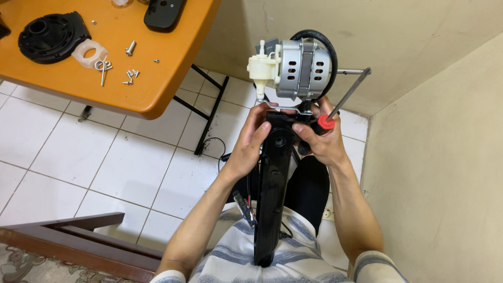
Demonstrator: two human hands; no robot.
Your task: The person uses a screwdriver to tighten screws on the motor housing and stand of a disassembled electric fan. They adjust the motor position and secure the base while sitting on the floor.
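Note:
A grey fan motor (304, 68) with a white gearbox (262, 68) sits on top of a black stand column (272, 194) that rests against my lap. My left hand (250, 144) grips the upper part of the column just under the motor. My right hand (319, 139) holds the column's other side and also keeps a screwdriver (343, 97) with a red and black handle, its metal shaft pointing up and to the right. A black cable (319, 37) loops behind the motor.
An orange table (157, 68) at the upper left carries a black round fan part (50, 36), a translucent plastic piece (90, 52), loose screws (130, 76) and a black cover (163, 13). White floor tiles lie below; beige walls (429, 157) close in on the right.

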